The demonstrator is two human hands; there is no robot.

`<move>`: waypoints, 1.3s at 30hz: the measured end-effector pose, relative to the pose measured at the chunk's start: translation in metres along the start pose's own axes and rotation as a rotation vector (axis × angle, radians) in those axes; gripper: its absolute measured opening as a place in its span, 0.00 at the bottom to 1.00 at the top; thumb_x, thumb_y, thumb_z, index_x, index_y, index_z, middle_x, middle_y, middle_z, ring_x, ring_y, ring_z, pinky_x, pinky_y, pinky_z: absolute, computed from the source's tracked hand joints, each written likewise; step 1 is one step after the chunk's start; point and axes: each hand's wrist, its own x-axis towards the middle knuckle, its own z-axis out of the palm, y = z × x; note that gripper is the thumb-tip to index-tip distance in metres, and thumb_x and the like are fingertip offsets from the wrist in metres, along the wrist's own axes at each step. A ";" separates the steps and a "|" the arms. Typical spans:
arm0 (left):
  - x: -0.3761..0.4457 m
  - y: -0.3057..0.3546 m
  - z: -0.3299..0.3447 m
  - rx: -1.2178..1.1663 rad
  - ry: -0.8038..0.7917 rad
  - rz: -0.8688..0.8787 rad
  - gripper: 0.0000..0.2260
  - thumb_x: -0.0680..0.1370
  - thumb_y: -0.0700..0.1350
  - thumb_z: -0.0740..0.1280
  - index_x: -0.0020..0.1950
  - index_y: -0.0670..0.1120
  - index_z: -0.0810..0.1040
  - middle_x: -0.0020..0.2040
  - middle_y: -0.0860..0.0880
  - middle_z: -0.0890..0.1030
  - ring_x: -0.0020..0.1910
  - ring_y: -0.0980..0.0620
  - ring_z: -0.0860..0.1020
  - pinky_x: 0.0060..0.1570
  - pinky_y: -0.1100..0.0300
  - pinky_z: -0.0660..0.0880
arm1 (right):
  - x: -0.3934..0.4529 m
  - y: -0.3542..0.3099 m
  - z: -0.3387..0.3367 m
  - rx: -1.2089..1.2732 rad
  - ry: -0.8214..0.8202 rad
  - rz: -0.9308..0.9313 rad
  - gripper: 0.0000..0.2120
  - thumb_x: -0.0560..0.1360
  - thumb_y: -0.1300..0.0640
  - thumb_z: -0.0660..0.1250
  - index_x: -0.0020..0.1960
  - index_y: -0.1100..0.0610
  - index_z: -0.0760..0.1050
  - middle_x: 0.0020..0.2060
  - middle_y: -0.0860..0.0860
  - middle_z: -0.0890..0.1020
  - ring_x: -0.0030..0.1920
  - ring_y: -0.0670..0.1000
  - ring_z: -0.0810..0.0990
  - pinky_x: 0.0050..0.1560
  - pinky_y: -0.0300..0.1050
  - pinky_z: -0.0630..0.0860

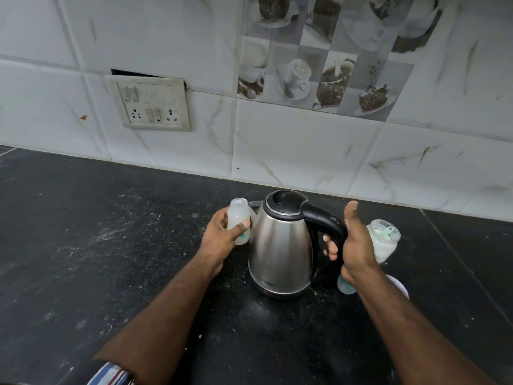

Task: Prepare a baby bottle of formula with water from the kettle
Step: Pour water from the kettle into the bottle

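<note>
steel kettle, tiny unreadable logo

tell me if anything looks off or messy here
Yes. White powder is scattered over the black counter, mostly left of the kettle. On the wall, the switch plate sits crooked, with a dark gap above its top edge. The bottle and the kettle stand upright.

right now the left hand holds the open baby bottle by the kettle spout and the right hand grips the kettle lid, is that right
Not quite. In the head view the right hand grips the kettle's black handle, not the lid, which is shut and untouched. The rest holds: the left hand holds the open baby bottle by the spout.
</note>
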 end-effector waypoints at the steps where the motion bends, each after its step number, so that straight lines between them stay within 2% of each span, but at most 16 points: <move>1: 0.001 -0.001 0.002 -0.002 -0.001 0.003 0.25 0.70 0.49 0.80 0.66 0.53 0.78 0.60 0.50 0.85 0.62 0.47 0.82 0.62 0.40 0.80 | 0.002 0.002 0.000 0.004 0.019 -0.002 0.36 0.68 0.24 0.58 0.36 0.59 0.77 0.24 0.55 0.73 0.19 0.49 0.64 0.22 0.39 0.60; 6: 0.003 -0.007 0.011 0.011 -0.010 -0.003 0.23 0.75 0.45 0.78 0.67 0.52 0.77 0.61 0.50 0.84 0.61 0.48 0.82 0.62 0.41 0.80 | 0.019 0.010 0.003 0.075 0.164 -0.031 0.33 0.71 0.27 0.60 0.36 0.59 0.75 0.24 0.54 0.74 0.20 0.49 0.65 0.23 0.40 0.61; 13: -0.004 -0.016 0.032 0.009 -0.029 -0.022 0.23 0.76 0.42 0.76 0.70 0.51 0.75 0.62 0.50 0.84 0.62 0.48 0.82 0.61 0.42 0.80 | 0.059 0.018 0.012 0.103 0.390 -0.042 0.28 0.81 0.37 0.62 0.33 0.57 0.76 0.25 0.54 0.77 0.20 0.50 0.69 0.23 0.41 0.64; 17: -0.011 -0.019 0.047 0.013 -0.052 -0.031 0.19 0.78 0.39 0.74 0.65 0.53 0.76 0.61 0.48 0.83 0.63 0.45 0.81 0.62 0.42 0.80 | 0.081 0.022 0.012 0.081 0.480 -0.044 0.28 0.80 0.37 0.62 0.31 0.57 0.76 0.25 0.54 0.78 0.21 0.50 0.70 0.24 0.43 0.67; 21: -0.017 -0.022 0.060 0.053 -0.080 -0.043 0.17 0.78 0.39 0.74 0.60 0.56 0.76 0.61 0.50 0.83 0.62 0.49 0.81 0.64 0.44 0.79 | 0.097 0.027 0.006 0.053 0.523 -0.034 0.31 0.79 0.35 0.62 0.28 0.56 0.75 0.24 0.54 0.77 0.23 0.52 0.72 0.29 0.48 0.72; 24: -0.019 -0.026 0.070 0.072 -0.099 -0.058 0.19 0.77 0.39 0.74 0.64 0.54 0.75 0.61 0.50 0.83 0.61 0.50 0.81 0.64 0.45 0.79 | 0.108 0.030 0.002 0.024 0.552 -0.038 0.33 0.77 0.32 0.60 0.28 0.58 0.75 0.23 0.55 0.77 0.24 0.53 0.74 0.35 0.53 0.76; 30: -0.025 -0.031 0.087 0.124 -0.125 -0.074 0.22 0.77 0.41 0.75 0.69 0.50 0.74 0.61 0.51 0.84 0.62 0.49 0.81 0.60 0.50 0.80 | 0.119 0.032 -0.003 0.003 0.525 -0.035 0.32 0.77 0.31 0.59 0.28 0.55 0.76 0.24 0.52 0.78 0.25 0.51 0.76 0.36 0.55 0.78; 32: -0.029 -0.032 0.093 0.142 -0.133 -0.069 0.22 0.77 0.40 0.75 0.68 0.51 0.74 0.62 0.50 0.83 0.63 0.49 0.81 0.61 0.51 0.80 | 0.119 0.030 -0.009 0.028 0.447 0.001 0.30 0.79 0.33 0.59 0.31 0.54 0.77 0.26 0.52 0.79 0.26 0.51 0.75 0.34 0.51 0.76; 34: -0.034 -0.033 0.098 0.160 -0.139 -0.060 0.22 0.76 0.40 0.75 0.67 0.51 0.74 0.63 0.50 0.83 0.63 0.50 0.81 0.63 0.51 0.79 | 0.120 0.027 -0.020 0.018 0.323 0.049 0.29 0.80 0.34 0.58 0.34 0.54 0.79 0.28 0.52 0.81 0.28 0.52 0.77 0.36 0.51 0.76; 37: -0.044 -0.036 0.107 0.171 -0.157 -0.050 0.24 0.75 0.41 0.77 0.68 0.49 0.75 0.63 0.49 0.83 0.63 0.49 0.81 0.65 0.48 0.78 | 0.121 0.018 -0.045 -0.258 0.217 0.068 0.28 0.79 0.33 0.58 0.35 0.54 0.79 0.33 0.52 0.84 0.36 0.54 0.82 0.46 0.52 0.79; 39: -0.052 -0.038 0.115 0.168 -0.174 -0.046 0.26 0.73 0.43 0.79 0.69 0.49 0.75 0.62 0.49 0.84 0.63 0.49 0.82 0.65 0.49 0.78 | 0.120 0.013 -0.066 -0.436 0.221 -0.043 0.17 0.80 0.45 0.63 0.36 0.52 0.77 0.35 0.50 0.83 0.39 0.53 0.81 0.47 0.52 0.78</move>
